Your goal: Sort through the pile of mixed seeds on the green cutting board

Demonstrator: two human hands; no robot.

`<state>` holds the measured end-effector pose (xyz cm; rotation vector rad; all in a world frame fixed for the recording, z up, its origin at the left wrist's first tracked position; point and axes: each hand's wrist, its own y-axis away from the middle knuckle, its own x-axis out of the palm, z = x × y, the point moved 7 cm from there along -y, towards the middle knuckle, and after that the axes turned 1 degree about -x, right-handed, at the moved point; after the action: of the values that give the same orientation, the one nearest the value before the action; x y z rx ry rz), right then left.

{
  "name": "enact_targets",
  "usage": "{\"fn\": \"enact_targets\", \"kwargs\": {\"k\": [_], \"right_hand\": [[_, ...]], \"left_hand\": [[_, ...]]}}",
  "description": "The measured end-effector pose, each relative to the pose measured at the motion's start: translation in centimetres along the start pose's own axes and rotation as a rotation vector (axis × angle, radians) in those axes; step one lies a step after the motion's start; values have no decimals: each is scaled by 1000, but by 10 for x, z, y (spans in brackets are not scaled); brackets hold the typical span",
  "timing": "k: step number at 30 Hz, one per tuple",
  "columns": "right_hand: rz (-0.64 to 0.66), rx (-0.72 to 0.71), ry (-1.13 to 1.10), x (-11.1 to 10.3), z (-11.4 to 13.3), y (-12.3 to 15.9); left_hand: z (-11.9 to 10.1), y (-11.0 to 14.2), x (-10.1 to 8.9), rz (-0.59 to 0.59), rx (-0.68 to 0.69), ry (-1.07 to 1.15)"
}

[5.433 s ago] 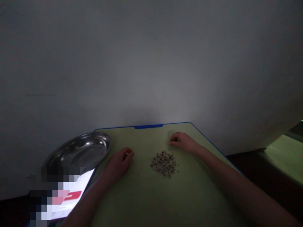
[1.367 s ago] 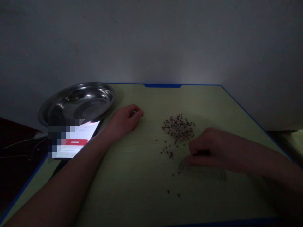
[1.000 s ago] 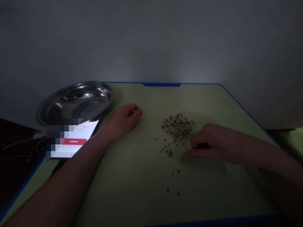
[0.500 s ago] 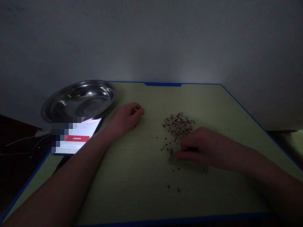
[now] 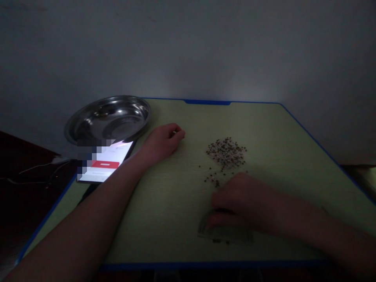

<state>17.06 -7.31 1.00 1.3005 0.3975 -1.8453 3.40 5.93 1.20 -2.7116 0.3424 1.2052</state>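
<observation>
My left hand (image 5: 165, 141) rests on the table to the left of the pile, fingers curled and thumb against the forefinger. Whether anything small is pinched there is hidden. My right hand (image 5: 237, 201), slightly blurred, is closed on a clear, see-through plastic thing (image 5: 232, 234) low over the front of the table; its exact kind cannot be made out. Beyond that hand lies a mixed pile of pale grains and dark beans (image 5: 226, 152). A small scatter of the same grains and beans (image 5: 213, 179) sits between the pile and my right hand.
A shiny steel basin (image 5: 108, 119) stands at the back left. In front of it a phone with a lit screen (image 5: 110, 156) leans or lies near my left forearm. White cables (image 5: 58, 160) hang beyond the left edge. The pale table (image 5: 164, 227) has blue edging, with a wall behind.
My right hand has drawn back toward the front edge with the clear plastic thing, away from the scattered beans. My left hand keeps its place; the view has shifted slightly.
</observation>
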Motion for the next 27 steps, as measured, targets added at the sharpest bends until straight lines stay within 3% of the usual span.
{"fn": "enact_targets", "kwargs": {"k": [13, 18, 24, 27], "right_hand": [[104, -89, -119, 9, 23, 9], [-55, -59, -129, -8, 8, 15], [-372, 105, -127, -52, -30, 25], [-408, 198, -116, -60, -49, 29]], "left_hand": [[3, -2, 1, 8, 6, 13], [5, -2, 2, 8, 11, 3], [7, -2, 2, 28, 15, 27], [10, -1, 4, 66, 21, 68]]}}
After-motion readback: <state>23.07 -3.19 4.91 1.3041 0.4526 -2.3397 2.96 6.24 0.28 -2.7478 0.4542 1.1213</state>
